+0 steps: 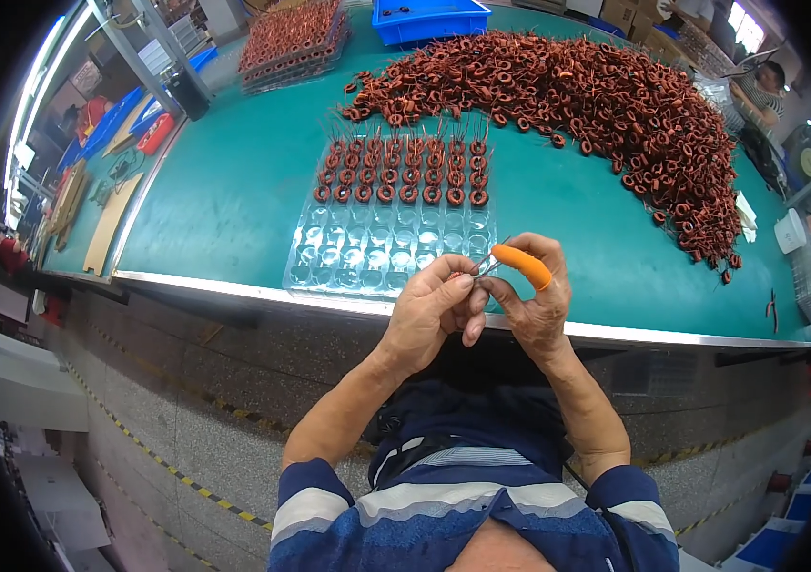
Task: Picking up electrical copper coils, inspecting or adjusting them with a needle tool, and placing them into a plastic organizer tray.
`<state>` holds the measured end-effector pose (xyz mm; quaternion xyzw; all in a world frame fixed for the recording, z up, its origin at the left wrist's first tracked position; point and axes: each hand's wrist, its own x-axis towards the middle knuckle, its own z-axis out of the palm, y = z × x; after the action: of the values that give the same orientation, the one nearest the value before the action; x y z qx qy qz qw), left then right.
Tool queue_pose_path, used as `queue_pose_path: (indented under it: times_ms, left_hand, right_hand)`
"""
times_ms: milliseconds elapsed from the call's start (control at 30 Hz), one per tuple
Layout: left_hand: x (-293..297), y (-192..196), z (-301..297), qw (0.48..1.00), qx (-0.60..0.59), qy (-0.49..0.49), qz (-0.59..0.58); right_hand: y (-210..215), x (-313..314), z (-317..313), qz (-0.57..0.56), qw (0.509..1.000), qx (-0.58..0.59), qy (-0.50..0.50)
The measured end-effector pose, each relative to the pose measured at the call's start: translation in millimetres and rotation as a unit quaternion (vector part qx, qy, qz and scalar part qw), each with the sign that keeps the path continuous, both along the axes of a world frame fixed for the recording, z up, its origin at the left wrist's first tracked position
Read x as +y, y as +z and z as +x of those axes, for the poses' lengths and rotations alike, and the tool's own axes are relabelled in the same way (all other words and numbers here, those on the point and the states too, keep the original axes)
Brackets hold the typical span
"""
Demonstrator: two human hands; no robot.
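I see my left hand (432, 310) and right hand (531, 303), orange-capped finger, pinching a thin metal piece (487, 263) between them over the green counter's (234, 191) near edge, beside the clear tray (367, 255); copper coils (596, 95) heaped toward the far right corner.

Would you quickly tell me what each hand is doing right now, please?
Left hand: fingers pinched closed against the right hand; what it holds cannot be told.
Right hand: closed, orange finger cot on its forefinger.

This is a factory workroom: a long green bench (234, 191) holds a big pile of copper wire rings (615, 105) and plastic trays (367, 253).
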<state>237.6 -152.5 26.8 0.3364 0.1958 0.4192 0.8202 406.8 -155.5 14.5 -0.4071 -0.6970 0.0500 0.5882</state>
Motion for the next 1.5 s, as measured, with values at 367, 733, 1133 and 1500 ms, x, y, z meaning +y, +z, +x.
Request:
queue_pose_path:
  times_ms: [367,733,1133,1500]
  left_hand:
    - [-0.1,0.8,0.5,0.999,-0.020,-0.011,-0.032]
    - [8.1,-8.5,-18.3,0.993,0.081,0.058,0.070]
    - [126.4,1.6,-163.8,0.684,0.549,0.341,0.337]
    - [132.5,-25.3,-168.4,0.690,0.524,0.355,0.351]
  right_hand:
    - [2.7,-1.0,1.4,0.023,1.000,-0.011,0.005]
    - [-2.7,-0.2,1.7,-0.035,0.999,0.033,-0.001]
    - [-13.6,1.4,27.8,-0.179,0.976,0.121,-0.019]
    - [-9.2,0.5,20.7,-0.216,0.975,0.047,-0.009]
